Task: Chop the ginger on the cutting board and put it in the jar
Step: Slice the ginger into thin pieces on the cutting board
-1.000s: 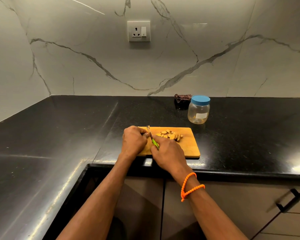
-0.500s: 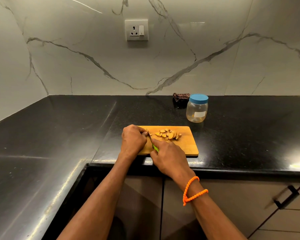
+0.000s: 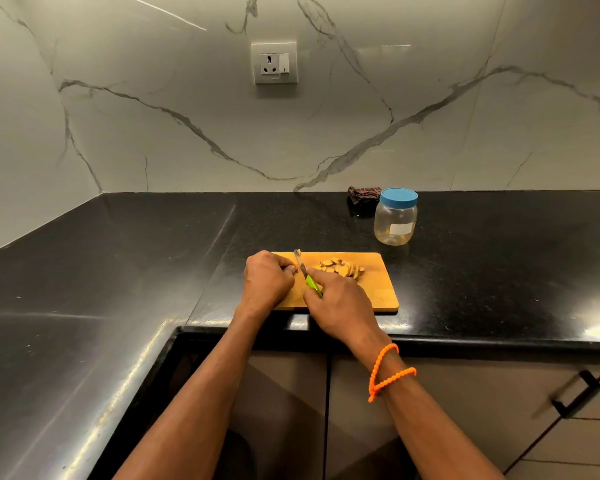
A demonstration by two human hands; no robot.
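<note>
Gripping a small knife (image 3: 305,274) by its green handle, the right hand (image 3: 340,306) has its fingers curled round the grip and the forefinger stretched forward along the top, with the blade pointing away from the person over the wooden cutting board (image 3: 378,289). The left hand (image 3: 267,279) sits just to the left of the blade, its fingers curled down onto the board's near left part; a small bit of ginger seems to be pinched under the fingertips, though the piece itself is mostly hidden by the hand. A loose heap of ginger slices (image 3: 342,267) lies on the board just right of the blade, close to the right forefinger. The board rests on a black counter (image 3: 499,271), near its front edge. Beyond the board's far right corner, apart from it, stands a clear jar (image 3: 395,221), upright, with its blue lid (image 3: 399,197) on. A dark folded cloth (image 3: 364,195) lies just left of the jar, against the marbled wall (image 3: 187,133). A white wall socket (image 3: 274,63) is set in that wall, above the board. An orange bead band (image 3: 385,372) loops round the right wrist.
</note>
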